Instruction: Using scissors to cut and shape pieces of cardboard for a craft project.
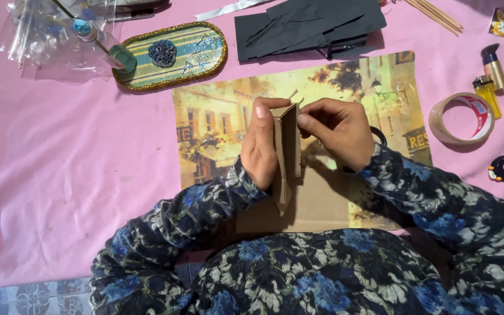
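Cardboard piece (287, 153), folded and upright, sits over the picture mat (217, 125) on our bench. Our left hand (259, 143) clamps its side; our right hand (338, 131) pinches the top edge. We judge it light, stiff, easily creased, best held by its edges.

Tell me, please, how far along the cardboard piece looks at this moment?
Done: the cardboard is already folded and stands upright on the mat. In hand: the left hand braces one side while the right hand pinches the top edge by a thin stick. Left: the black paper and tape lie untouched.
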